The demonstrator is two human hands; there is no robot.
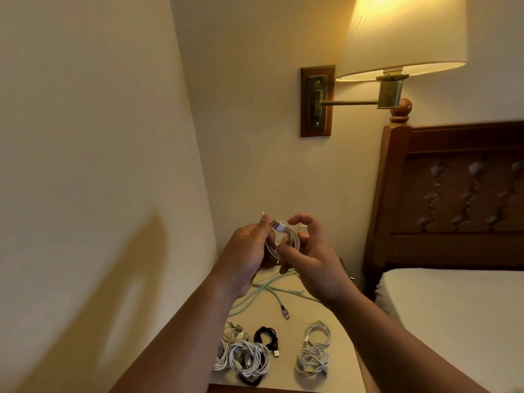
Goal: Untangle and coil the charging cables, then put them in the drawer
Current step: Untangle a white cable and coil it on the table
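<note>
One view, head cam: left hand point(246, 251) grips a white cable point(289, 236) coil, thumb pinning its USB plug at 12 o'clock. Right hand point(309, 262) curls half-open at the coil's 3 o'clock side; can't tell if it pinches. Finished coils point(249, 361) lie on the nightstand point(334, 313) at 6 o'clock, mint cable point(269, 290) loose btwn. Risk: if the thumb slackens, loops spring apart & snag the mint cable. Drawer not visible.

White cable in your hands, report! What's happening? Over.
Left hand grips coiled white charging cable; right hand curls fingers round it. Mint-green cable lies loose on cream nightstand. Nothing blocking.
</note>
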